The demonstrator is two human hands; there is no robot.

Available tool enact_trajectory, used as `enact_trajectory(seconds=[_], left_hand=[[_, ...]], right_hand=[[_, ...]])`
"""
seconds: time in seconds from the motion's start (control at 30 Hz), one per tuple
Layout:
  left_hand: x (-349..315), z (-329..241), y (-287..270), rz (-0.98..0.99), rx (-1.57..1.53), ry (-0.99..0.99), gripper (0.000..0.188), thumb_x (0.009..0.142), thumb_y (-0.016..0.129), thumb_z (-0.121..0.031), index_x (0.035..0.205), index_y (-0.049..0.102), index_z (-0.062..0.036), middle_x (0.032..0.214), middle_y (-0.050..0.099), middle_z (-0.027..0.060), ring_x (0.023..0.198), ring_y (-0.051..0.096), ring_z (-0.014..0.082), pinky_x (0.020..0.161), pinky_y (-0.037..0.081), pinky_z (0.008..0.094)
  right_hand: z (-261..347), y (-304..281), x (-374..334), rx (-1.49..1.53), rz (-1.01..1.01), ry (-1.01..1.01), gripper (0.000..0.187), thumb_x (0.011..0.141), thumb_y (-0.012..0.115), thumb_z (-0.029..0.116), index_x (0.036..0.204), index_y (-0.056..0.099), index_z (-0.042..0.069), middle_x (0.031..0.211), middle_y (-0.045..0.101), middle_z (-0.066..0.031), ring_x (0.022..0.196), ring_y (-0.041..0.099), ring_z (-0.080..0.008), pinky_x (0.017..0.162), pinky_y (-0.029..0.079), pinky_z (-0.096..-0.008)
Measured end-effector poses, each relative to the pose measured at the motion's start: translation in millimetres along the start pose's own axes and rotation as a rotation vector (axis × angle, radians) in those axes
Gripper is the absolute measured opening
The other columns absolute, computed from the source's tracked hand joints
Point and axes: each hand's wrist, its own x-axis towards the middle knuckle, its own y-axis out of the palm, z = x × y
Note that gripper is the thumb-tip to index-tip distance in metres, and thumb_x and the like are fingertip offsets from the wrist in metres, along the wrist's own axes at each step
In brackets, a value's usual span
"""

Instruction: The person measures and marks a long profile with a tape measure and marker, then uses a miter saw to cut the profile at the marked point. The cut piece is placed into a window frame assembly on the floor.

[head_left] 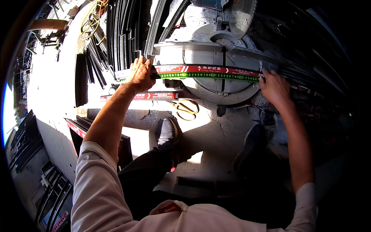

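Stretching across the saw base (201, 92) in the head view, a green measuring tape (208, 75) runs right along the near edge of a long dark strip (220, 70) with a red label band on it. The left hand (140, 74) is wrapped over the strip at one end of the visible tape, and the right hand (275, 88) has thumb and fingers pinched in on tape and strip at the other. So, progress-wise, I'd say the lining-up bit is pretty much done: tape's out, looks straight enough, both ends pinned. Can't make out any pencil mark or cut on the strip, and the round saw blade (241, 17) sits clear of it behind, so if marking or cutting is part of this, I'd call that not done yet. A shorter red-labelled piece (156, 95) lies closer to the person, with scissors (186, 109) just beside it, neither one in hand.
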Motion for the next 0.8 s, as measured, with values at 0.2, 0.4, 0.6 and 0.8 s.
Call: enact_trajectory(seconds=[0.2,0.4,0.6,0.8], left_hand=[[-0.5,-3.0,2.0,0.019,0.029,-0.011,0.055,0.080,0.084,-0.028,0.122,0.058,-0.0024,0.126,0.052,0.0175,0.123,0.050,0.0358,0.107,0.042,0.0477],[-2.8,3.0,13.4,-0.032,0.025,0.021,0.053,0.081,0.084,-0.021,0.122,0.055,-0.0040,0.120,0.054,0.0161,0.119,0.051,0.0355,0.104,0.042,0.0488],[0.3,2.8,11.1,0.065,0.084,0.023,0.054,0.085,0.082,-0.022,0.127,0.053,-0.0049,0.120,0.061,0.0142,0.120,0.056,0.0344,0.107,0.041,0.0489],[-1.1,8.5,10.7,0.087,0.090,0.044,0.046,0.090,0.079,-0.027,0.122,0.056,-0.0026,0.118,0.064,0.0152,0.119,0.059,0.0340,0.106,0.044,0.0475]], right_hand=[[-1.3,-2.3,-0.1,0.013,0.018,-0.015,0.043,0.102,0.056,0.030,0.135,0.065,0.004,0.125,0.068,-0.0217,0.113,0.068,-0.0415,0.094,0.055,-0.0527],[1.9,-5.5,-1.4,0.022,0.030,-0.017,0.041,0.101,0.057,0.029,0.132,0.066,0.003,0.124,0.068,-0.0228,0.111,0.069,-0.0422,0.093,0.056,-0.0538],[-1.0,-3.2,-1.1,0.020,0.046,-0.002,0.046,0.101,0.057,0.032,0.139,0.064,0.006,0.125,0.067,-0.0201,0.111,0.067,-0.0424,0.095,0.054,-0.0532],[-0.9,-5.6,-0.3,0.038,0.074,-0.006,0.047,0.101,0.058,0.031,0.140,0.063,0.006,0.125,0.067,-0.0206,0.112,0.067,-0.0421,0.096,0.054,-0.0525]])
